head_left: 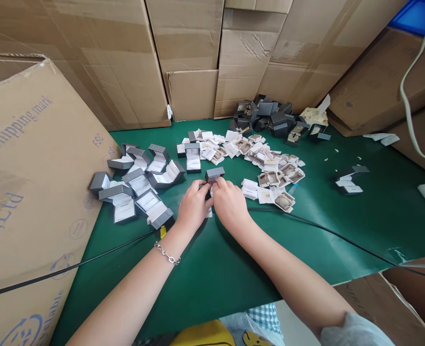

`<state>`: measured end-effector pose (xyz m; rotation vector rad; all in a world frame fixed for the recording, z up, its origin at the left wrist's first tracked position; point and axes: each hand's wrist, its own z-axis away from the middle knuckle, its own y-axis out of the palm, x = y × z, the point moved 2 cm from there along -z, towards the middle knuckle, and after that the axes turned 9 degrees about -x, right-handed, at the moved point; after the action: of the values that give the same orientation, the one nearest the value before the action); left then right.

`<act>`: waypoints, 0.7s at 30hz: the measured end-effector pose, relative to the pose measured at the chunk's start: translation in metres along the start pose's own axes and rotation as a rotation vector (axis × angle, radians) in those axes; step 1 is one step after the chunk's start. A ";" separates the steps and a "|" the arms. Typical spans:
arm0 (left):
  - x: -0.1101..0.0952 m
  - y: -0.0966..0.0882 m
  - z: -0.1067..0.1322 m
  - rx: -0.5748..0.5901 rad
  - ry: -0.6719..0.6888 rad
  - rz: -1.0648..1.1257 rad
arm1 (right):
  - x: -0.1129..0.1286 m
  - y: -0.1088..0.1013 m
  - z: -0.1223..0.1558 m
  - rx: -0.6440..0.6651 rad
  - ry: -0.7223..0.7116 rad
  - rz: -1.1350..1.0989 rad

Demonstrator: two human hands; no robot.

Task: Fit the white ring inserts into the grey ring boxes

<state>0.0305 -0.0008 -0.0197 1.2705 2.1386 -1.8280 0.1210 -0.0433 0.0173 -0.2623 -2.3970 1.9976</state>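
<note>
Both my hands meet at the middle of the green table [342, 221], closed around a small open grey jewellery box [214, 174] whose lid stands up just beyond my fingertips. My left hand [193, 205], with a silver bracelet on its wrist, grips the box from the left. From the right, my right hand [230, 203] pinches the same box. What lies inside the box is hidden by my fingers.
Several open grey boxes [140, 185] lie to the left, white insert cards [266, 163] to the right, dark boxes [266, 115] at the back. Large cardboard cartons [25, 182] stand at the left and behind. A black cable [324, 229] crosses the table.
</note>
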 end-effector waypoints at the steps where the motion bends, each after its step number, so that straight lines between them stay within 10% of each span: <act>1: 0.000 0.000 0.000 0.000 0.003 -0.004 | 0.001 0.000 0.001 -0.005 -0.014 0.002; 21: -0.003 0.001 0.004 -0.042 0.031 0.002 | -0.019 0.005 -0.006 -0.030 -0.038 -0.154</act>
<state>0.0318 -0.0057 -0.0203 1.3007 2.1780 -1.7641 0.1414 -0.0394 0.0153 -0.0378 -2.3895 1.9190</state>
